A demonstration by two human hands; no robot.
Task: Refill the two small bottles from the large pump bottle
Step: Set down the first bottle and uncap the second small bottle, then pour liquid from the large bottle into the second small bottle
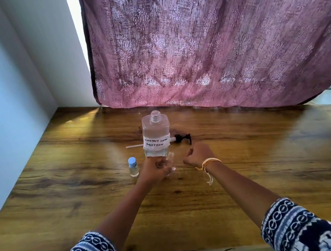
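Refill about half done: one small bottle capped, second open in hand.

Large bottle [157, 134], labelled contact lens solution, upright mid-worktop [254, 165], neck open; pump head [182, 139] with its dip tube lying flat behind it, toward 3 o'clock. Capped small bottle [133, 167], blue lid on, clear liquid inside, standing at 8 o'clock of the large bottle, apart from both hands; judged finished. Second small bottle [171, 161], no cap visible, held by left hand [153, 171], fingers wrapped round its lower body; fill level not readable. Right hand [200, 155] at 3 o'clock of that bottle, fingers loosely curled; contents, if any, cannot tell. Remaining, judged: fill or cap second bottle, refit pump.
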